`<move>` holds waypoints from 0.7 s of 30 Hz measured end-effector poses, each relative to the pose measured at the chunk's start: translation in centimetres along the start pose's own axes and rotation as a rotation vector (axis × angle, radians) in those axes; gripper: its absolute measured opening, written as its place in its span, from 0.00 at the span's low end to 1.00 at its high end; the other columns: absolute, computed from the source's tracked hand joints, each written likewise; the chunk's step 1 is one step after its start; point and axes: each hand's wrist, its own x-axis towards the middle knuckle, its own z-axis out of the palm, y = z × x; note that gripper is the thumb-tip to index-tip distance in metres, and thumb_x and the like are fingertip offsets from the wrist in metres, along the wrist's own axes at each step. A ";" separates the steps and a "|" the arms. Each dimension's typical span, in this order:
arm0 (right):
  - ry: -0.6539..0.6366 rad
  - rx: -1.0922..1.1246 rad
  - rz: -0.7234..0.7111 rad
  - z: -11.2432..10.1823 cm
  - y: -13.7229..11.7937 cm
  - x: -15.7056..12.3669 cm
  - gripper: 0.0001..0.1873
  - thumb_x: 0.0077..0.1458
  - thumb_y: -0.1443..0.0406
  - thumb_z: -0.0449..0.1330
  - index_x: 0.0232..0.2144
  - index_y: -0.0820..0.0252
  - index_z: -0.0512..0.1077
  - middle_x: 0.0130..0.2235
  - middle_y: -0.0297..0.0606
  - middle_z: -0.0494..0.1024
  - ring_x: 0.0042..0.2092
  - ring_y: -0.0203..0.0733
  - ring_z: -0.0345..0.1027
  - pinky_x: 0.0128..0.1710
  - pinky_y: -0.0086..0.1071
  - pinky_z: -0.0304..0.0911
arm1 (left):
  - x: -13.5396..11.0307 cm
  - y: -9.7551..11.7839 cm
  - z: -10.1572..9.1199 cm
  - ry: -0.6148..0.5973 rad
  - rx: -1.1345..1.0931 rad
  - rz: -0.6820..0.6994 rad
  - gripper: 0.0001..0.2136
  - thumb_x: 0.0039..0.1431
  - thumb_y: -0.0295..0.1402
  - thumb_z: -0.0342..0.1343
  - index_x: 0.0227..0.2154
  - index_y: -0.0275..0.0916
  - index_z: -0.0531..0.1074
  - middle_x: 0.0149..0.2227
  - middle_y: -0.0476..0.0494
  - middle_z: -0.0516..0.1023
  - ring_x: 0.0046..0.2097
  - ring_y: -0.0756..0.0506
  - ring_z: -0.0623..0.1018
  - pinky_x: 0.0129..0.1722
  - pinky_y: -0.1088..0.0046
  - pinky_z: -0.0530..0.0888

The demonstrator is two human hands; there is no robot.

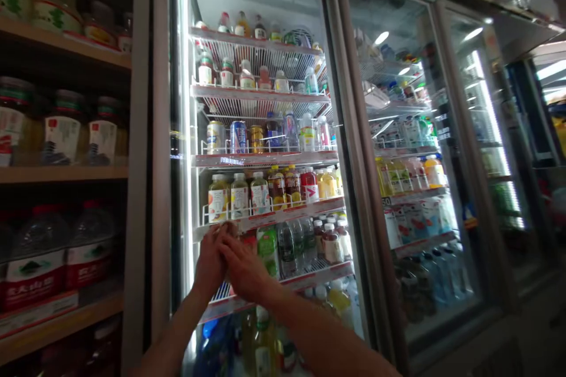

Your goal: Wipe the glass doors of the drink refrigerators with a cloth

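Observation:
My left hand (pixel 211 259) and my right hand (pixel 242 264) are raised together before the drinks cooler, level with a shelf edge at its left side. The fingers of both are bent and meet, the right ones lying against the left. Whatever may be between them is hidden. Just above my hands stand bottles with pale labels, among them a yellowish bottle (pixel 218 199) and a second bottle (pixel 239 195). To the right of my right hand is a green pack (pixel 267 250), beside large dark bottles (pixel 287 249).
A metal door frame (pixel 354 147) separates this cooler section from another glass door (pixel 411 188) with drinks behind it. On the left, a wooden shelf (pixel 62 174) carries jars and large bottles with red labels (pixel 35 274). Cans (pixel 237 136) fill part of a higher cooler shelf.

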 end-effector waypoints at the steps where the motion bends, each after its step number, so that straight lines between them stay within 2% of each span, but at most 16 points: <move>1: -0.006 0.007 0.015 0.7 -0.3 0.2 0.27 0.58 0.67 0.50 0.59 0.68 0.57 0.61 0.50 0.60 0.63 0.41 0.50 0.61 0.36 0.52 | -0.2 -0.6 -0.5 -0.029 -0.010 0.023 0.21 0.56 0.38 0.46 0.53 0.41 0.65 0.54 0.39 0.65 0.55 0.41 0.68 0.55 0.59 0.68; 4: -0.021 -0.025 0.042 2.4 -1.1 -0.1 0.29 0.59 0.63 0.51 0.61 0.64 0.54 0.61 0.48 0.60 0.63 0.44 0.51 0.62 0.40 0.52 | -1.2 -3.0 -2.7 -0.102 0.020 0.106 0.23 0.54 0.37 0.48 0.54 0.41 0.63 0.60 0.38 0.59 0.59 0.39 0.65 0.56 0.56 0.66; 6: -0.015 -0.077 0.071 3.3 -1.6 -0.2 0.29 0.59 0.60 0.50 0.61 0.60 0.52 0.61 0.47 0.60 0.62 0.46 0.51 0.61 0.46 0.51 | -2.1 -4.5 -4.1 -0.098 0.070 0.092 0.23 0.54 0.36 0.48 0.54 0.42 0.63 0.61 0.38 0.58 0.60 0.38 0.64 0.56 0.56 0.66; 9: 0.002 -0.181 0.111 4.5 -2.0 0.3 0.27 0.60 0.60 0.50 0.61 0.52 0.52 0.60 0.46 0.61 0.61 0.50 0.52 0.58 0.54 0.52 | -3.0 -6.4 -5.4 -0.088 0.124 0.039 0.21 0.55 0.37 0.47 0.52 0.41 0.64 0.57 0.38 0.63 0.57 0.39 0.67 0.54 0.56 0.69; 12: -0.027 -0.260 0.075 5.0 -1.5 1.6 0.25 0.61 0.64 0.49 0.60 0.52 0.54 0.57 0.44 0.65 0.59 0.48 0.56 0.58 0.53 0.53 | -3.2 -7.3 -5.6 -0.094 0.156 0.020 0.20 0.56 0.36 0.44 0.51 0.41 0.65 0.55 0.39 0.68 0.55 0.40 0.70 0.52 0.58 0.70; 14: -0.050 -0.286 -0.001 4.6 -0.5 2.4 0.25 0.61 0.66 0.48 0.60 0.53 0.54 0.58 0.42 0.65 0.60 0.46 0.55 0.60 0.50 0.51 | -3.1 -7.4 -5.4 -0.085 0.209 0.046 0.21 0.56 0.36 0.42 0.53 0.40 0.64 0.54 0.38 0.68 0.56 0.40 0.69 0.54 0.57 0.69; 18: -0.054 -0.368 -0.167 2.3 3.0 2.2 0.21 0.64 0.66 0.42 0.58 0.49 0.58 0.63 0.30 0.59 0.65 0.37 0.42 0.64 0.47 0.42 | -3.5 -7.3 -4.9 -0.104 0.333 0.144 0.22 0.58 0.37 0.41 0.55 0.36 0.62 0.59 0.34 0.63 0.58 0.38 0.66 0.56 0.57 0.67; 21: -0.058 -0.416 -0.142 -0.4 6.3 0.0 0.19 0.64 0.64 0.43 0.54 0.45 0.62 0.61 0.25 0.62 0.65 0.33 0.43 0.65 0.44 0.37 | -4.4 -7.8 -4.9 -0.144 0.375 0.192 0.23 0.57 0.36 0.42 0.55 0.36 0.61 0.61 0.33 0.59 0.60 0.37 0.64 0.54 0.57 0.68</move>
